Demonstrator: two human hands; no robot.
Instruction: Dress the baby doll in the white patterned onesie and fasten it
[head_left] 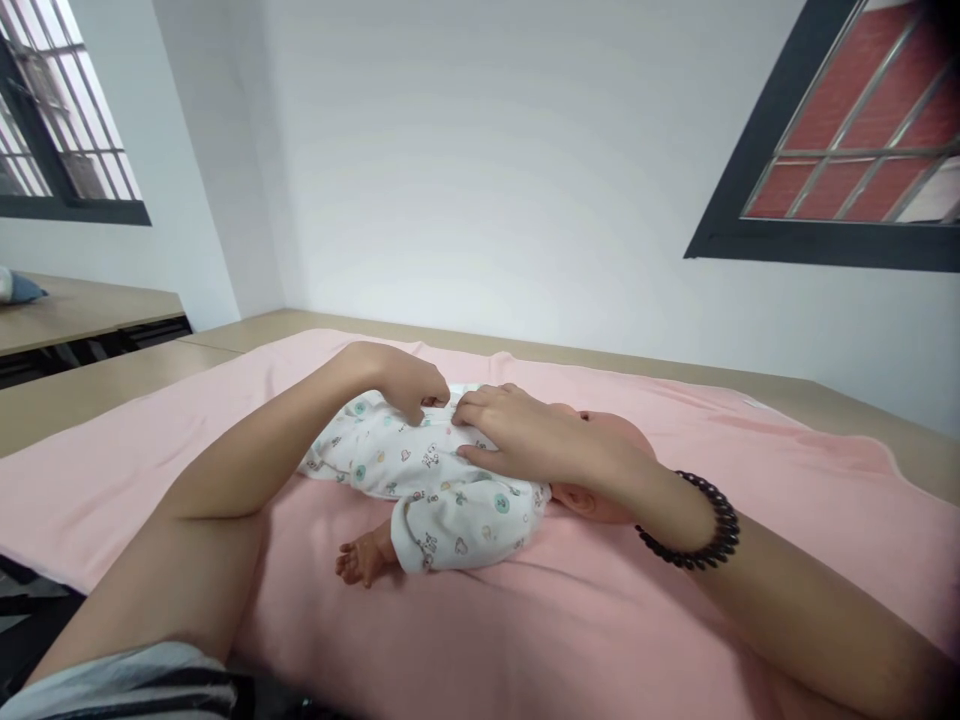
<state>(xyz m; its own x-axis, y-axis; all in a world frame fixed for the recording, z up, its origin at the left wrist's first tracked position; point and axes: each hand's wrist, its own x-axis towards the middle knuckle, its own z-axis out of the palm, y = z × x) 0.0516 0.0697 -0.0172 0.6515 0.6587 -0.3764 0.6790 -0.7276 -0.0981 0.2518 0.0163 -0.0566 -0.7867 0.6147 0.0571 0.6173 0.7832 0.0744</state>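
Observation:
A baby doll (585, 500) lies on its back on a pink blanket (480, 630), its head to the right. It wears a white romper (405, 455) printed with small animals and green dots. My left hand (414, 385) is at the front of the romper, fingers curled in, and what they hold, if anything, is hidden. Just to its right, my right hand (510, 425) rests on the doll's chest with fingers stretched out and thumb apart. My right forearm hides part of the doll's head. One doll hand (364, 558) pokes out of the near sleeve.
The blanket covers most of a wooden table (270, 325) set against a white wall (480, 180). Another table (90, 305) with a blue and white item (21, 287) stands at the left. Barred windows are on both sides. A dark beaded bracelet (709, 530) circles my right wrist.

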